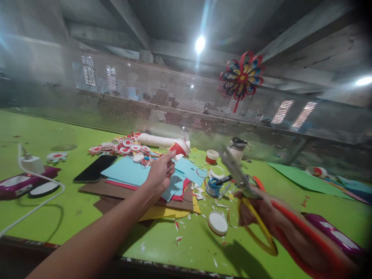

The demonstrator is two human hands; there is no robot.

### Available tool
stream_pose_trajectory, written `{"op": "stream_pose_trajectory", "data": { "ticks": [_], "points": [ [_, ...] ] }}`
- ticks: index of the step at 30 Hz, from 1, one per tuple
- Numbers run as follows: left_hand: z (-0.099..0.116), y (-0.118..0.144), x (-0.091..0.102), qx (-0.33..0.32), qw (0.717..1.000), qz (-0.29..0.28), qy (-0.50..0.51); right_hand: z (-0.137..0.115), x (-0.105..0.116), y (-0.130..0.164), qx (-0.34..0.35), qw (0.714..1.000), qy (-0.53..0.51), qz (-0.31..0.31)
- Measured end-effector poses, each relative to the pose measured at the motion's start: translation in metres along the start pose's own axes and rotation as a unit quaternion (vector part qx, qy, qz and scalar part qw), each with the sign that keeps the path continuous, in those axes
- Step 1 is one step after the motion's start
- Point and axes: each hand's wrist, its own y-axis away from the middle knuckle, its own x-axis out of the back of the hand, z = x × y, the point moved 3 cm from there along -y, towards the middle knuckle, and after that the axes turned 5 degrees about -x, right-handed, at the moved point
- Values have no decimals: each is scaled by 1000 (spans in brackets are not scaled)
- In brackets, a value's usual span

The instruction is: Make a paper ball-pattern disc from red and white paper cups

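Observation:
My left hand [161, 173] reaches out over a stack of coloured paper sheets [130, 174] and pinches a small red and white paper piece [178, 149] between its fingertips. My right hand [255, 209] is blurred at the lower right. It grips yellow-handled scissors [242, 182] whose blades point up and to the left, and a long red paper strip [293, 223] runs along that forearm. Blue, brown, red and yellow sheets lie under the left hand on the green table [58, 209].
A black phone [94, 168] lies left of the sheets, with a charger and white cable [31, 166] further left. Red-white paper discs [119, 147], a white roll [157, 140], a glue pot [213, 186], a white lid [217, 223] and scraps are scattered. A paper pinwheel [241, 77] hangs on the mesh wall.

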Motion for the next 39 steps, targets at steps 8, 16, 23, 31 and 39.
{"op": "stream_pose_trajectory", "data": {
  "ticks": [8, 16, 23, 31, 39],
  "points": [
    [21, 1, -6, -44, 997, 2, 55, -16, -83, -30, -79, 976, -131, -155],
    [21, 13, -15, -45, 997, 0, 70, -17, -126, -47, -60, 970, -197, -130],
    [10, 23, -24, -6, 998, -18, 67, -21, -136, -47, -17, 978, -199, -60],
    [8, 32, -41, 6, 998, -27, 54, -20, -140, -53, -22, 971, -239, -22],
    [-8, 39, -57, 16, 997, -25, 72, -3, -132, -51, 22, 979, -201, 32]
  ]
}}
